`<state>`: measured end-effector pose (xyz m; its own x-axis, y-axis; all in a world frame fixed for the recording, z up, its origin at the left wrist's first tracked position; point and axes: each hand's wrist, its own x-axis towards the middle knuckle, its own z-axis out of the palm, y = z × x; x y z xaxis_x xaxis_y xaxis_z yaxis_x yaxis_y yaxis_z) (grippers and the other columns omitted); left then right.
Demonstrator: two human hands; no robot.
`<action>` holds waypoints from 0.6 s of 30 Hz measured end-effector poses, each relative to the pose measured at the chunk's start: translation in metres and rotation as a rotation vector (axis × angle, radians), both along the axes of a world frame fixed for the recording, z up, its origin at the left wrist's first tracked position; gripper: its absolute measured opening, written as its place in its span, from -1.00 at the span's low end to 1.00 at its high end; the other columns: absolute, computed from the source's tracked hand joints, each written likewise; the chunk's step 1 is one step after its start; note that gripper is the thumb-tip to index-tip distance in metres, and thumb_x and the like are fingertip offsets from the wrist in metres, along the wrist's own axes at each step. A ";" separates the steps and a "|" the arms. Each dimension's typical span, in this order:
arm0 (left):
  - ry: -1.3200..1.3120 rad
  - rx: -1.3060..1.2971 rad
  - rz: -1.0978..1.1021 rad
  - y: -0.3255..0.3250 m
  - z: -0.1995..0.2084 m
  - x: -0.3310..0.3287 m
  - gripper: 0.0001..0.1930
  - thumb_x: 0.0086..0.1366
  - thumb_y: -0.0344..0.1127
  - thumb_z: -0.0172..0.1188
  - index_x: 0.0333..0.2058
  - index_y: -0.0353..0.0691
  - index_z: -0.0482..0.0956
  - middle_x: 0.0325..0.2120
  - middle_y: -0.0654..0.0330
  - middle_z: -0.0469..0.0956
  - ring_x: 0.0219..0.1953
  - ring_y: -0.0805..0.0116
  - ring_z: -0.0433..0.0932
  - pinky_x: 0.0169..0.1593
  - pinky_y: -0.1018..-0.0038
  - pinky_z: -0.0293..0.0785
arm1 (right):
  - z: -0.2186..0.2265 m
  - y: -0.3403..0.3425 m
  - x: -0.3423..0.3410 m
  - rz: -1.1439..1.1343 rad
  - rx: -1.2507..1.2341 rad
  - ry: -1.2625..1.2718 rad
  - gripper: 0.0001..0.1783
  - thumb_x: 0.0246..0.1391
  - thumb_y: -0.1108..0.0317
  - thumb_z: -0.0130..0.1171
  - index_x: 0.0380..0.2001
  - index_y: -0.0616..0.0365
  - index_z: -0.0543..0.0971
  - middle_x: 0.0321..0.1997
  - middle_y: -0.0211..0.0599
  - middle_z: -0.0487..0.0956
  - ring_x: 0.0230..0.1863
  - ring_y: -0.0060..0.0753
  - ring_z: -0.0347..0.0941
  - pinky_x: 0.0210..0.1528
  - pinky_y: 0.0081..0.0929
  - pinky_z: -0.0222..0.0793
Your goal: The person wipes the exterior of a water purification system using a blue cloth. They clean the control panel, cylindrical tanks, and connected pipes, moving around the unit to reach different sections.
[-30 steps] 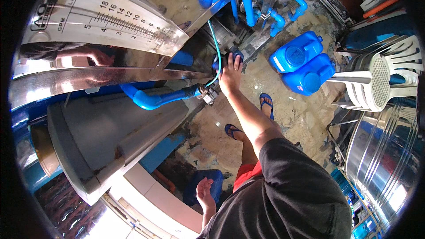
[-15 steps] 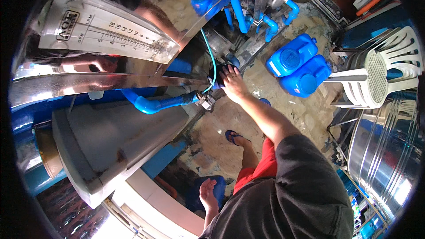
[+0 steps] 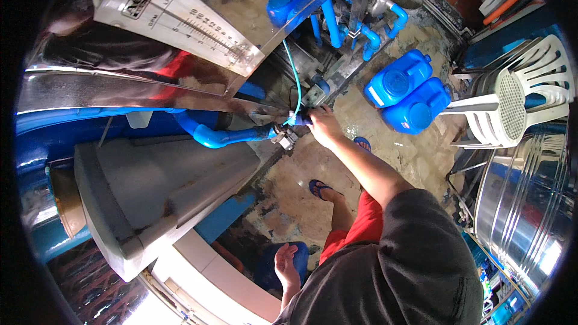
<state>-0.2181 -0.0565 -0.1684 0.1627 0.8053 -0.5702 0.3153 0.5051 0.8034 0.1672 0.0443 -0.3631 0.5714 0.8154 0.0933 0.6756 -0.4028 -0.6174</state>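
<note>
**Technician:** State the position of the right hand (image 3: 325,127).

**Supervisor:** Arm extended forward over the floor (image 3: 385,165). The fingers are bent against a dark item (image 3: 302,118).

**Technician:** Specify the location of the dark item.

**Supervisor:** At the left side of the right fingertips, near the metal fitting (image 3: 288,139) on the end of the blue pipe (image 3: 211,137). The lower end of the thin light-blue tube (image 3: 295,75) reaches it; whether the two are joined cannot be told.

**Technician:** Report the right grip.

**Supervisor:** Cannot be determined. The hand hides most of the item, so a firm grasp and a mere touch look alike.

**Technician:** Report the left grip.

**Supervisor:** Released. The left hand (image 3: 286,263) is raised with the fingers loosely curved and holds nothing. In the view, a blue object (image 3: 265,266) lies behind it.

**Technician:** List the adjacent equipment.

**Supervisor:** Left: a grey casing (image 3: 144,174) below the blue pipe, with a clear flow gauge (image 3: 198,27) above. Right: two blue jugs (image 3: 416,113) side by side on the floor, then stacked white chairs (image 3: 515,108) and a ribbed steel tank (image 3: 512,210).
</note>
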 end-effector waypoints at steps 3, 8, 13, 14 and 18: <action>0.007 -0.003 0.003 0.005 -0.002 -0.005 -0.76 0.36 -0.37 0.06 -0.05 -0.34 0.47 -0.24 0.06 0.60 -0.15 0.30 0.57 0.05 0.39 0.43 | 0.016 -0.027 0.029 -0.193 -0.036 0.161 -0.74 0.03 0.34 0.18 -0.24 0.23 0.45 -0.38 0.03 0.54 -0.22 0.17 0.47 -0.14 -0.01 0.35; 0.044 -0.017 -0.023 0.010 -0.003 -0.009 -0.76 0.35 -0.39 0.06 -0.05 -0.35 0.47 -0.24 0.07 0.60 -0.14 0.31 0.56 0.06 0.39 0.42 | 0.041 -0.007 0.054 -0.409 0.083 -0.074 -0.50 -0.02 0.40 0.17 0.06 0.15 0.42 0.12 0.00 0.41 -0.04 0.12 0.42 0.01 -0.12 0.37; 0.072 0.012 -0.083 0.010 -0.003 -0.008 -0.74 0.38 -0.27 0.05 -0.07 -0.29 0.50 -0.27 0.16 0.62 -0.18 0.38 0.57 -0.03 0.46 0.38 | 0.023 0.029 0.034 -0.037 -0.383 -0.146 -0.24 0.02 0.06 0.21 0.24 0.20 0.28 0.45 -0.13 0.01 0.40 0.15 -0.03 0.28 0.13 0.06; 0.060 0.022 -0.090 0.011 -0.003 -0.008 -0.74 0.38 -0.26 0.05 -0.07 -0.30 0.50 -0.27 0.16 0.62 -0.18 0.38 0.57 -0.03 0.45 0.39 | 0.016 0.030 0.033 -0.017 -0.399 -0.159 -0.26 0.07 0.04 0.16 0.25 0.20 0.28 0.45 -0.15 0.04 0.43 0.10 -0.08 0.33 0.13 -0.05; 0.062 0.005 -0.081 0.012 -0.005 -0.017 -0.72 0.36 -0.25 0.07 -0.07 -0.30 0.50 -0.26 0.16 0.62 -0.18 0.37 0.57 -0.03 0.44 0.39 | -0.005 0.017 0.036 -0.012 -0.459 -0.479 -0.29 0.11 0.04 0.08 0.29 0.03 0.24 0.45 -0.34 0.08 0.45 -0.05 -0.09 0.38 0.17 -0.22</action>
